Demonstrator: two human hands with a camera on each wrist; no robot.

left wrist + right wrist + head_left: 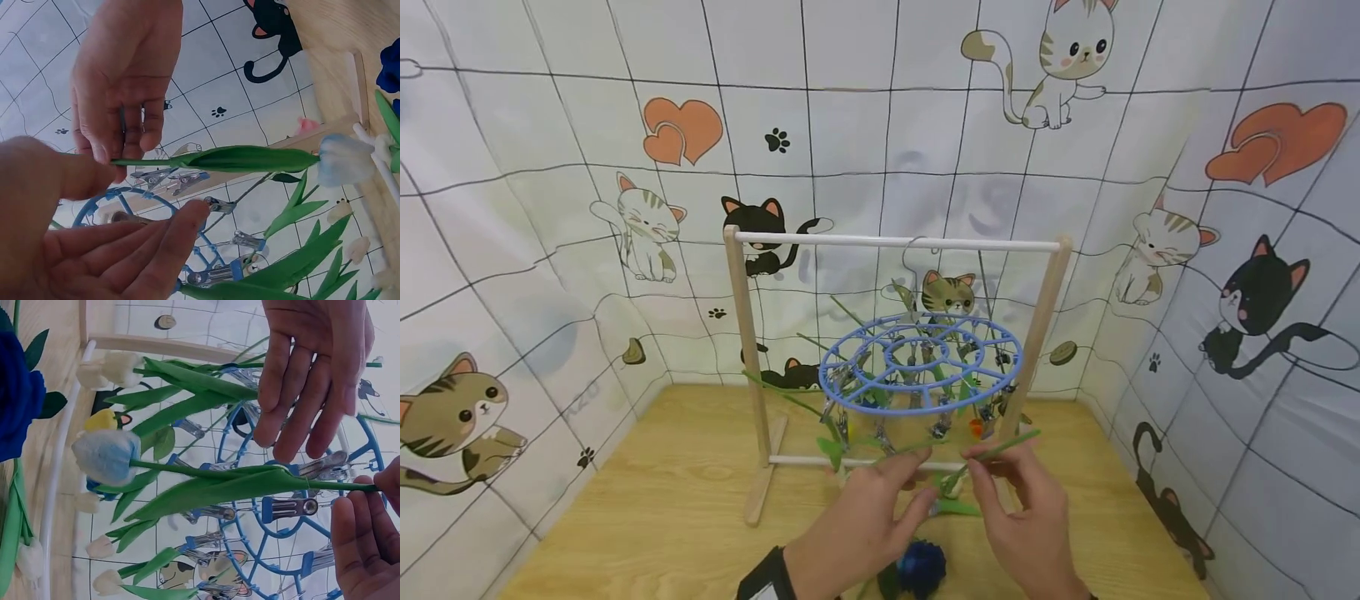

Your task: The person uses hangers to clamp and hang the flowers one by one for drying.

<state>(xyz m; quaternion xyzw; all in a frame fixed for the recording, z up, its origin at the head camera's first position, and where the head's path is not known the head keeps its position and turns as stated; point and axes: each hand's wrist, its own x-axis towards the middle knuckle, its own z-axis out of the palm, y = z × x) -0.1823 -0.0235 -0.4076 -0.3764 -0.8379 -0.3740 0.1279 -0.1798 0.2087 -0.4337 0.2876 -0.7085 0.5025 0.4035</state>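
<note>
My right hand [1026,508] pinches the green stem [340,485] of an artificial tulip between thumb and fingers. Its pale blue-and-white bloom [106,456] points down, with a long leaf [250,159] along the stem. Close beside it, my left hand [880,508] is spread with fingers fairly straight and grips nothing. Behind both hands, a round blue clip hanger [917,408] hangs from a rack. Metal clips [290,508] dangle from it, and several hold tulips upside down, among them white tulips [122,369] and a yellow one [100,420].
The rack has a white top bar [850,240] and wooden posts [745,333]. A dark blue rose [921,567] lies on the wooden table [662,500] in front, near another white tulip [31,559]. Behind is a cat-print cloth wall [850,133].
</note>
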